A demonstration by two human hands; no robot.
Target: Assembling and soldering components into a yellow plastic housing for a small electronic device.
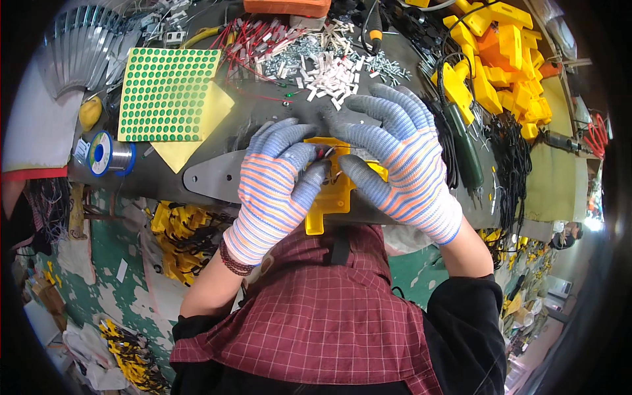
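Observation:
Both hands wear knitted gloves with grey-blue fingers and blue, orange and white stripes. Between them is a yellow plastic housing [327, 200], at the table's near edge in front of my apron. My left hand [275, 172] is closed, thumb and fingertips bent together over the housing's left side. A small dark and red part [322, 152] shows at these fingertips, too small to name. My right hand [397, 157] curls its thumb and forefinger over the housing's right side, gripping it. Its other fingers reach out over the table. Thin wires show inside the housing, partly hidden by the fingers.
Left on the table are a sheet of green round stickers [168, 95], a solder spool [110, 155] and a grey metal plate [217, 176]. Small white parts [336, 76], screws and red wires [253, 43] lie at the back. Yellow housings [510, 62] and black cables [503, 164] lie right.

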